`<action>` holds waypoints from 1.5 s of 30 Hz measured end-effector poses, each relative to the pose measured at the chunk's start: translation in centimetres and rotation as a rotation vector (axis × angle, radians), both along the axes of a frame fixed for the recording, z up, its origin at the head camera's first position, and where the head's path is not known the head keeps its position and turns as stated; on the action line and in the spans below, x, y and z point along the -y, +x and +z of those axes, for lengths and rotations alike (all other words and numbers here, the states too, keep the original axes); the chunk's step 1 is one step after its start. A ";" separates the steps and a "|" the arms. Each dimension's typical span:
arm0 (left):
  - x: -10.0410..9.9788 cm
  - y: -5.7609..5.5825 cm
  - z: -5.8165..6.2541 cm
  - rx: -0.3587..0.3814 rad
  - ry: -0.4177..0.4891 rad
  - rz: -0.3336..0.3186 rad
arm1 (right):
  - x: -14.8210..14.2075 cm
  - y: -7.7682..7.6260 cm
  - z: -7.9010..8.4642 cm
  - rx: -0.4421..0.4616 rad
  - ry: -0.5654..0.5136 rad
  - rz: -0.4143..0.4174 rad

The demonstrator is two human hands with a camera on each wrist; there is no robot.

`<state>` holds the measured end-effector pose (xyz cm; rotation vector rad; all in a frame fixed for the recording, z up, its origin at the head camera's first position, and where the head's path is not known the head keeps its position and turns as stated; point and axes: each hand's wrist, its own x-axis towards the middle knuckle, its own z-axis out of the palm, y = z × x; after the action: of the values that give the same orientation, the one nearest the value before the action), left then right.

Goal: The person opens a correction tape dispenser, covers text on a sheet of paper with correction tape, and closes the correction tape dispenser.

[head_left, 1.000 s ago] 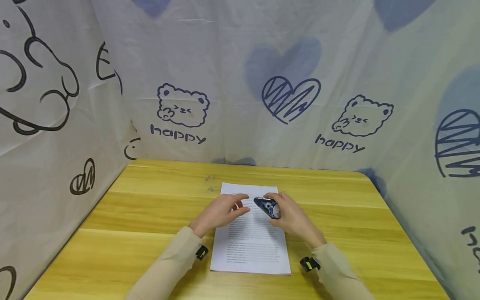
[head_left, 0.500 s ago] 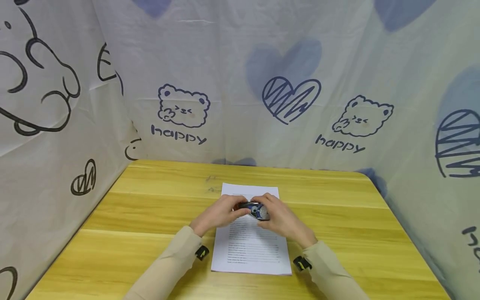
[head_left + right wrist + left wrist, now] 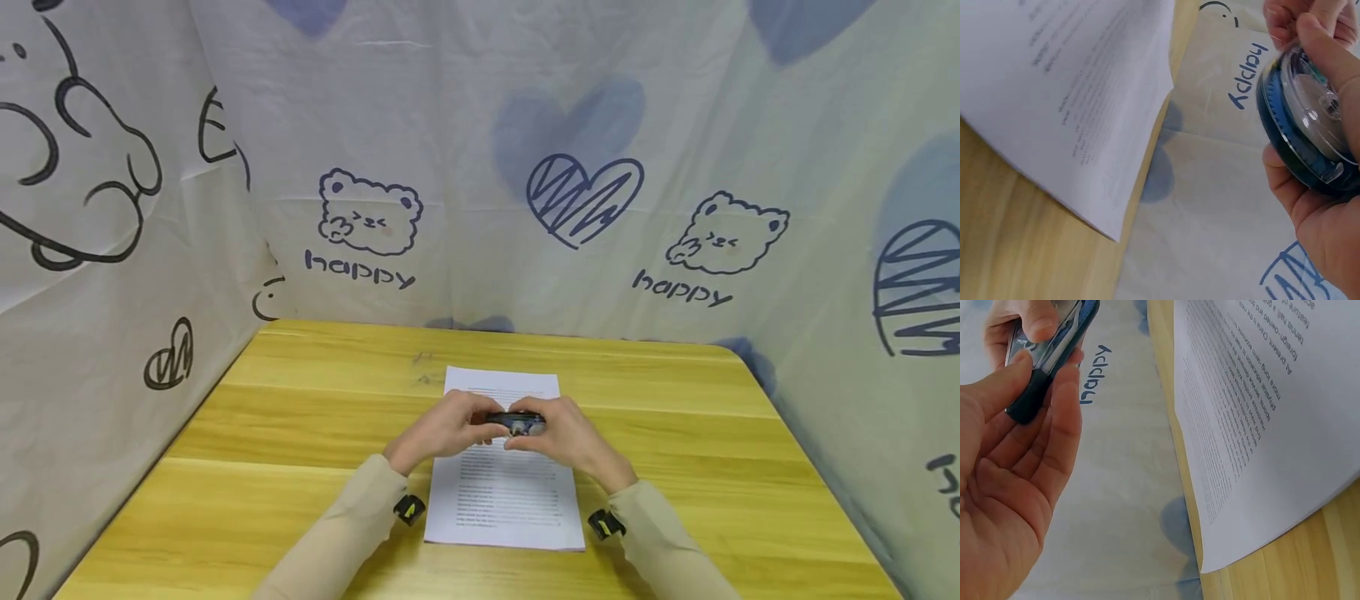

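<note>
At the centre of the head view, a person holds a correction-tape dispenser (image 3: 527, 423), as it looks to be, in the air above a stack of printed paper (image 3: 510, 500). The left hand (image 3: 450, 427) has its thumb and fingers pinched on the narrow, dark end (image 3: 1030, 399), seen near the upper left of the left wrist view. The right hand (image 3: 568, 432) grips the round, clear-sided body, which fills the upper right of the right wrist view. The paper lies on the counter (image 3: 300, 442), lower centre of the head view, and neither hand appears to touch it.

The dark end may be a cap; the pictures do not settle whether it comes away. If it does, a hard pull with both hands could free it suddenly, and a light pinch could let it drop onto the pages or skid off them. Twisting rather than pulling straight might strain the tip inside. The right thumb lies over the smooth clear side, so too much pressure could flex the housing and jam its reels, while too little could let the body turn in the fingers. With nothing pinning the paper, a dropped piece or a brushing sleeve (image 3: 337, 525) could nudge the sheets askew.
</note>
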<state>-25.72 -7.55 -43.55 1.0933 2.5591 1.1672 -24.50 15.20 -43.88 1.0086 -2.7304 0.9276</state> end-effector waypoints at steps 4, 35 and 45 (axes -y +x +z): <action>0.0 0.3 -0.1 0.069 0.026 -0.024 | 0.1 0.2 0.2 0.025 0.029 0.040; 1.0 0.1 -0.1 0.274 0.135 -0.017 | 0.1 -0.1 1.1 0.166 -0.018 0.096; 3.5 -0.8 -0.3 0.228 0.182 0.002 | -1.5 -0.5 0.9 0.200 -0.003 -0.040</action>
<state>-26.48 -11.03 -43.85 0.9295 2.3196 1.4571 -24.98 16.71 -42.94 0.9021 -2.8970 1.0797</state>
